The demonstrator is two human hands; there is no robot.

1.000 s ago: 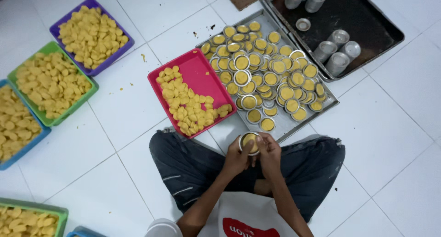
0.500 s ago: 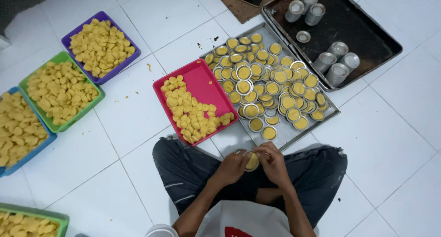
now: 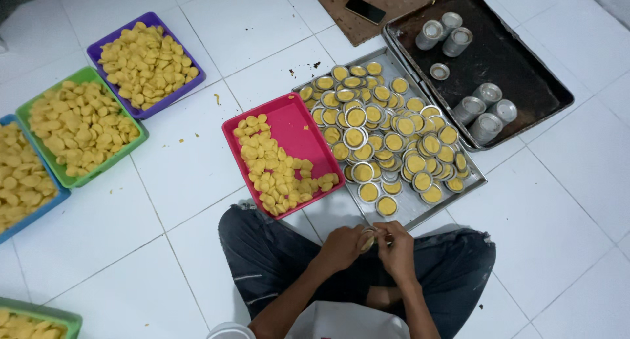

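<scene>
Both hands (image 3: pixel 367 244) grasp one small tin mould (image 3: pixel 366 239) (dough-filled) — six empty tins (image 3: pixel 469 109) on dark tray (image 3: pixel 525 57)

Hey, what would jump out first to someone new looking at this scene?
The silver tray at centre, crowded with small dough-filled tins, and the pink tray of yellow dough pieces beside it. Below, the left hand and right hand meet around one small tin.
</scene>
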